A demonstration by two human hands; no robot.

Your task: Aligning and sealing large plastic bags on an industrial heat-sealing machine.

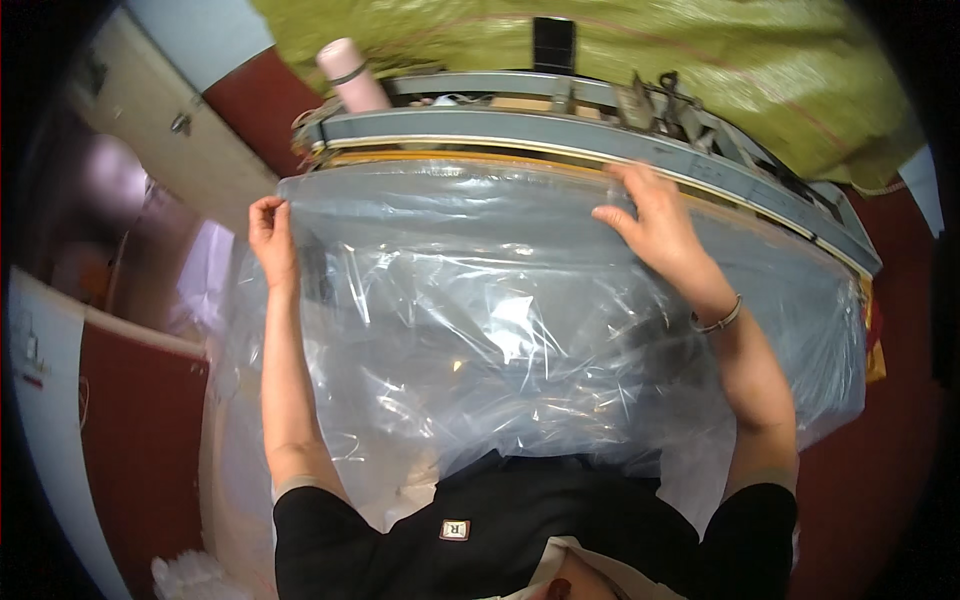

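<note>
A wide sheet of clear plastic film [430, 290] spreads in front of me, shiny and creased. Its far edge runs along a long grey metal bar machine [480, 128]. At the film's far left corner, my left hand [271, 232] pinches the edge between thumb and fingers. My right hand [652, 215] rests palm down by the far edge, right of the middle, fingers stretched toward the bar and thumb spread. The film's near part reaches my body. Whether it is one layer or several, I cannot tell.
A pink bottle [354, 78] stands behind the bar's left end. Scissors [672, 95] and other tools sit behind its right half. A black phone-like slab [554, 45] leans at the back against yellow-green woven sheeting [780, 70]. A door [150, 90] is at the far left.
</note>
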